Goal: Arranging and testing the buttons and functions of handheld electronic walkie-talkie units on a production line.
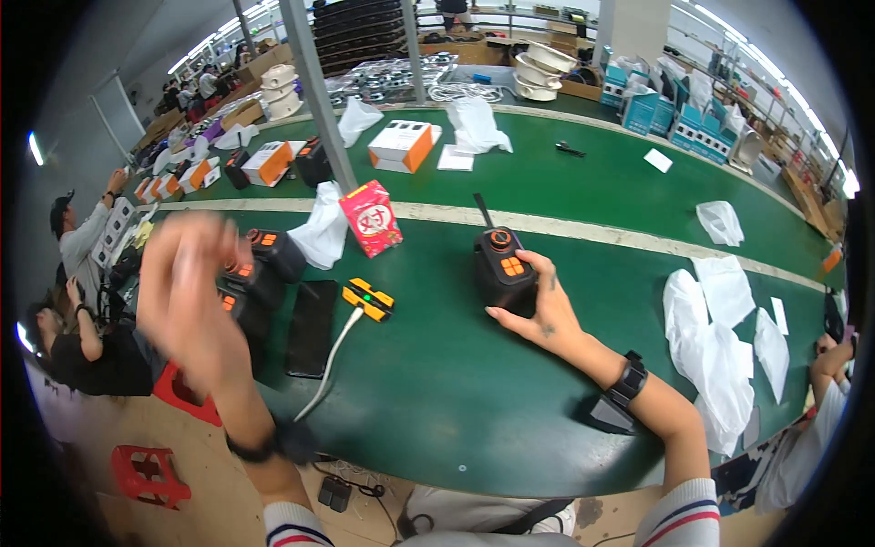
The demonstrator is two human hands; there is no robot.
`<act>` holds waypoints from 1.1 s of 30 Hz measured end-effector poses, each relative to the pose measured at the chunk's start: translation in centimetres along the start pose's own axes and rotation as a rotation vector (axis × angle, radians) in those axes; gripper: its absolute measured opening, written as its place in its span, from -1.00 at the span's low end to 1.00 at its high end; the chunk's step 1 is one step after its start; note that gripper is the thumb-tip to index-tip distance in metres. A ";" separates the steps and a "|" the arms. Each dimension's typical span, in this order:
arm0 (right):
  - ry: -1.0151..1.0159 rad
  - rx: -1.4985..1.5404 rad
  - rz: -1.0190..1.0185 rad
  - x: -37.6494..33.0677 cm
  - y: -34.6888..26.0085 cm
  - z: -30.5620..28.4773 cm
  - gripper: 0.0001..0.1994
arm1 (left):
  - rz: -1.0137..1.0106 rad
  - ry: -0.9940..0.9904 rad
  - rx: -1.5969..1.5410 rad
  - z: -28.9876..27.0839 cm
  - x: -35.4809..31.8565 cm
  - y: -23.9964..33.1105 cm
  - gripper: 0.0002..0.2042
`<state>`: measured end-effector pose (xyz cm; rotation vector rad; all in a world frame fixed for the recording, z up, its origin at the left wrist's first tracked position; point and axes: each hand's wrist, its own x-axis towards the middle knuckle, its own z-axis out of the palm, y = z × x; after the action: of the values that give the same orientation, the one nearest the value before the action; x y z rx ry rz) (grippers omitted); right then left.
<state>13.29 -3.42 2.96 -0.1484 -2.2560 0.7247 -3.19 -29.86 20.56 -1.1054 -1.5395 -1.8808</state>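
Note:
My right hand point(538, 310) grips a black device with orange buttons and a short antenna point(499, 264), standing on the green belt point(437, 383). My left hand point(187, 292) is raised and blurred above the belt's left part, fingers spread, holding nothing. Behind it lie several more black-and-orange devices point(264, 264). A flat black phone-like slab point(312, 328) lies beside them. A yellow-and-black plug piece point(367, 299) with a white cable point(328, 365) rests between my hands.
A red patterned box point(372, 217) and white plastic bags point(321, 228) stand behind. More bags point(720, 328) lie at right. White-and-orange boxes point(401, 146) sit on the far belt. Other people work at left point(82, 237) and right point(834, 365). A red stool point(150, 474) stands below.

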 end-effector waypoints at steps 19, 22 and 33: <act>-0.040 0.094 0.052 0.4 0.3 -0.2 -0.20 | -0.292 -0.832 1.122 4.5 11.7 -41.2 -0.25; -0.021 0.109 0.046 0.5 0.2 -0.1 -0.21 | -0.146 -0.621 0.988 4.7 10.6 -42.3 -0.31; -0.007 0.056 -0.022 0.1 0.1 0.0 -0.42 | 0.137 -0.551 1.233 4.6 13.2 -28.7 -0.39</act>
<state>13.20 -3.29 2.93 -0.0944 -2.2383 0.7768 -31.42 -16.19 14.89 -1.0299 -2.2723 -0.2539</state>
